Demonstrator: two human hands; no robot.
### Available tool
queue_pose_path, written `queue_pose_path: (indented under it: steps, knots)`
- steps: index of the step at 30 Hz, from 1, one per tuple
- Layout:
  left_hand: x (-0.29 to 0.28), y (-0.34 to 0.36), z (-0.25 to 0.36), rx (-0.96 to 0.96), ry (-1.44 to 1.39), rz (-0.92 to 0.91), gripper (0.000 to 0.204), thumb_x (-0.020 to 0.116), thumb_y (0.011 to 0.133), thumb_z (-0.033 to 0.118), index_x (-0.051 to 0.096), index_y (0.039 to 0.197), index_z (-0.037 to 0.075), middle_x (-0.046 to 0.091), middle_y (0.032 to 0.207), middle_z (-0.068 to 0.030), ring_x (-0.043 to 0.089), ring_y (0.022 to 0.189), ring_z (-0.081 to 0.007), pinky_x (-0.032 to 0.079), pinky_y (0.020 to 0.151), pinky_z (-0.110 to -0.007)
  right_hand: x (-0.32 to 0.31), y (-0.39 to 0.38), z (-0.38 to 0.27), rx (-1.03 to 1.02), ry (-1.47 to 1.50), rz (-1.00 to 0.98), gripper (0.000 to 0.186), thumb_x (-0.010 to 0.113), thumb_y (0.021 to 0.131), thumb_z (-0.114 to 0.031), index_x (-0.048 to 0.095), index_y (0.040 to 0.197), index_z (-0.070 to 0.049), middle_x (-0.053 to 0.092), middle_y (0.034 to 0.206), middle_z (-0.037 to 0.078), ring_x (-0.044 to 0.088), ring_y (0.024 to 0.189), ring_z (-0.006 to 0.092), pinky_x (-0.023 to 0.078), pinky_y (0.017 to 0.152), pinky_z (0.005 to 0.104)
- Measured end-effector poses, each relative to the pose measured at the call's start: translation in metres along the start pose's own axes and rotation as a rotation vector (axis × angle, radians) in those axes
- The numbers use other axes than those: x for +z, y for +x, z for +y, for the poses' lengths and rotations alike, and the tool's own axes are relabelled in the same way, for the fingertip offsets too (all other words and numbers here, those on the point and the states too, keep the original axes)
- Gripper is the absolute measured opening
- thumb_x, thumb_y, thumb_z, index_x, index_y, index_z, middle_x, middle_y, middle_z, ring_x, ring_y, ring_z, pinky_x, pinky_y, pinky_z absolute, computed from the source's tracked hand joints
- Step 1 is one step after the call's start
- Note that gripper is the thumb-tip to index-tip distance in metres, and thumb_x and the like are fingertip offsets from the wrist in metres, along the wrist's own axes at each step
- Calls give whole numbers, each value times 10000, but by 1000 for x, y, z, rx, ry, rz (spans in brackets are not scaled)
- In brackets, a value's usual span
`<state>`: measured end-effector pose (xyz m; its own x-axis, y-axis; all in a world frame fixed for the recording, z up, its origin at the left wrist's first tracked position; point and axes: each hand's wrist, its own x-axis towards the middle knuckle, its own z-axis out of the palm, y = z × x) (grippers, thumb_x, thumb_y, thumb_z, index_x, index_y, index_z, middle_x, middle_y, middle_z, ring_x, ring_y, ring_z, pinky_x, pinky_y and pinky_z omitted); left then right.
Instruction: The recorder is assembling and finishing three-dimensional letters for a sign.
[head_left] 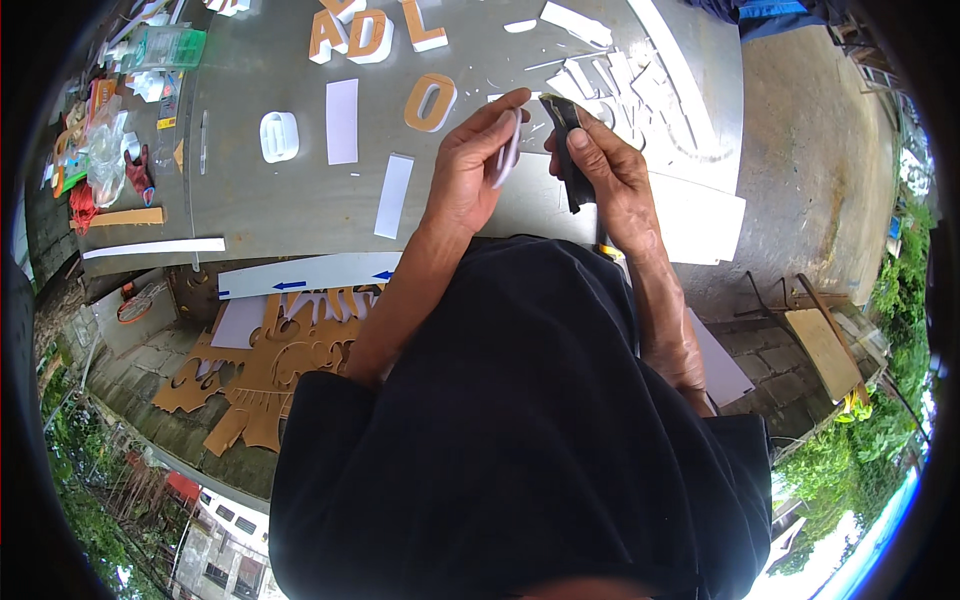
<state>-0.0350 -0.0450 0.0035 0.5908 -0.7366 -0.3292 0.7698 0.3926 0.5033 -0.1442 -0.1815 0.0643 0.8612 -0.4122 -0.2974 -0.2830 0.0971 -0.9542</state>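
Note:
Over the near part of the grey table, my left hand pinches a thin white piece, seen nearly edge-on, between thumb and fingers. My right hand is closed around a dark black tool held upright; its exact kind cannot be made out. A small gap separates the tool from the white piece. Just beyond my left hand lies a ring-shaped block letter with a brown face and white sides. Farther left sits a white oval block.
White strips lie on the table left of my hands. White offcuts are heaped at the far right beside a long curved strip. More brown-faced letters stand at the back. Cut cardboard sheets lie below the near edge.

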Motion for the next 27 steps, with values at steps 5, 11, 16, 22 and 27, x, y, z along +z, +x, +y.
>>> queue_pose_path:
  steps: [5, 11, 16, 22, 27]
  knots:
    - [6, -2, -11, 157, 135, 200, 402, 716, 901, 35, 596, 1279, -37, 683, 1033, -73, 607, 820, -94, 473, 689, -226, 8, 14, 22, -174, -139, 69, 376, 643, 989, -310, 685, 1191, 5, 652, 928, 36, 605, 810, 130, 491, 743, 278]
    - [21, -6, -8, 375, 314, 232, 294, 752, 873, 17, 652, 1142, -47, 705, 976, -96, 655, 838, -101, 513, 736, -216, 7, 20, 30, 120, 561, 86, 321, 658, 981, -284, 704, 1129, -3, 703, 914, 25, 622, 803, 94, 517, 733, 257]
    - [25, -6, -5, 453, 490, 215, 203, 740, 894, 54, 667, 1063, -32, 696, 871, -64, 629, 732, -91, 488, 664, -242, 10, 20, 23, 73, 551, 114, 338, 641, 994, -281, 685, 1196, -14, 687, 917, 13, 606, 833, 84, 506, 755, 249]
    - [33, -1, -1, 454, 650, 223, 217, 749, 908, 155, 638, 973, -19, 662, 783, -39, 593, 635, -75, 488, 573, -234, 15, 16, 5, -184, -4, 110, 414, 620, 1004, -300, 635, 1271, 17, 626, 956, 54, 566, 880, 125, 468, 764, 278]
    - [44, 8, -8, 670, 842, 272, 217, 720, 926, 160, 623, 1011, -15, 677, 832, -76, 620, 675, -109, 509, 596, -263, 25, 15, -1, -253, -205, 185, 523, 477, 1062, -358, 509, 1402, 38, 661, 1079, 203, 639, 969, 240, 506, 842, 346]
